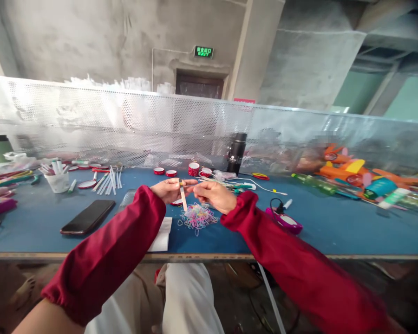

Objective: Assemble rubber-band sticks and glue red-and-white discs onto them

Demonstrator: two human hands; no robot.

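Note:
My left hand (167,190) pinches a flat, pale wooden stick (184,198), which points down and has something dark at its upper end. Close beside it on the right is my right hand (212,194), its fingers closed together; whatever they hold, if anything, is too small to make out. Below both hands, a loose heap of small coloured rubber bands (198,217) lies on the blue tabletop (209,243). Partly behind my left hand there is a small red-rimmed round piece (177,202).
A phone (88,217) and white paper (160,236) lie to the left. Farther left stands a white cup of pens (57,178). Behind are red tape rolls (194,169) and a black bottle (237,153). A purple device (285,221) and orange toy planes (348,171) are rightward.

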